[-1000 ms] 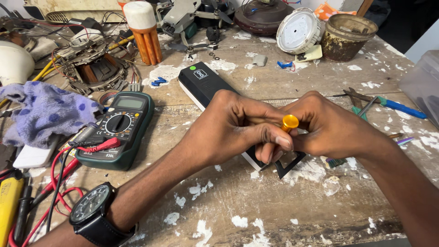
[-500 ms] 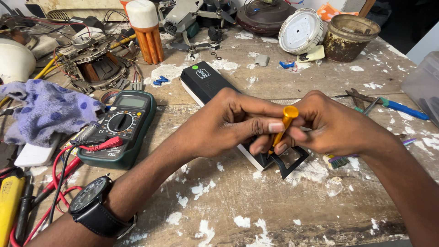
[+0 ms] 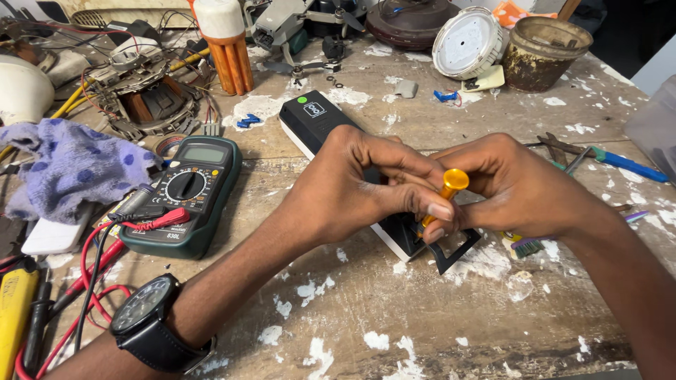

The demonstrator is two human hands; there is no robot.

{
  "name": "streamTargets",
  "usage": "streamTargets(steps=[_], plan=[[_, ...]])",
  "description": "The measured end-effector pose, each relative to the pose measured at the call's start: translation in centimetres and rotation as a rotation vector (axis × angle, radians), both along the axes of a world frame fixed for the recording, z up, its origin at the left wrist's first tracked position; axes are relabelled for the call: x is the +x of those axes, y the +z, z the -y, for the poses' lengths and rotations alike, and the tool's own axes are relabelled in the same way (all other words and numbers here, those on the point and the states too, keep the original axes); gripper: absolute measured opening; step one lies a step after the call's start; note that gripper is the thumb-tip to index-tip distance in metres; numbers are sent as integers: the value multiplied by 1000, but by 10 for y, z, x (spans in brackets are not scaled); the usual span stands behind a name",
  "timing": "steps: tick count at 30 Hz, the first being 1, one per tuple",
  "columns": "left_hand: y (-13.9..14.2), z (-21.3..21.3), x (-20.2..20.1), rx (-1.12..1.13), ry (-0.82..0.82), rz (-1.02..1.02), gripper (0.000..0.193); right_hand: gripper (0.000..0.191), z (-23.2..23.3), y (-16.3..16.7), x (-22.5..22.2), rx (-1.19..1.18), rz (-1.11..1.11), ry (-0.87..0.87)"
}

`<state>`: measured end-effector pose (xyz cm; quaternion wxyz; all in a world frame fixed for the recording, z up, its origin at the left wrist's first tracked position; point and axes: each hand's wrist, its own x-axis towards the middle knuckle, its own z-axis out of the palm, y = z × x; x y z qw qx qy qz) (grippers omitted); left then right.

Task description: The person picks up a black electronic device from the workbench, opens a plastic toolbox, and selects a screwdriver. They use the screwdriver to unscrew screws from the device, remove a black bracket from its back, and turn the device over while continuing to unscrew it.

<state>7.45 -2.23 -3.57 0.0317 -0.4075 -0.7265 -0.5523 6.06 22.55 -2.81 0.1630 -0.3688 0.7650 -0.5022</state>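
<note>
— What's at the far left of the tabletop [image 3: 436, 309]?

— A purple spotted cloth [image 3: 67, 165], then a green multimeter [image 3: 186, 193] with red and black leads [image 3: 105, 246] trailing toward the person's wristwatch [image 3: 151, 320].

— And the hands?

— Both meet over a black flat device [image 3: 317, 119] lying mid-tabletop. The left hand [image 3: 352, 190] has its grip closed on the shaft of a small yellow-handled screwdriver [image 3: 445, 193], thumb and fingers pinched around it. The right hand [image 3: 521, 190] is curled just beside, its fingertips at the tool too, though I can't tell how firmly it holds.

— Anything different from a moment ago?

— A second ago only the yellow cap showed, end-on. Now the handle leans to the right and the tip is down at the near end of the device, by a black corner frame [image 3: 458, 250]. I'd judge the tool is seated on a fastener, though the tip itself is hidden.

— Any containers?

— Back right, a rusty round tin [image 3: 542, 46]; what is inside it I can't see. Left of it, a white round lamp [image 3: 468, 42] lying tilted.
</note>
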Motion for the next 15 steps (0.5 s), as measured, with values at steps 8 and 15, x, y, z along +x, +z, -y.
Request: streamTargets(steps=[8,15], plan=[[-5,-4,1,55,-95,-17,29,22,-7,4,-4,129,-69,-42],[-6,3,-2,22,-154,-69,32,20,-7,8,-2,208,-172,-56]])
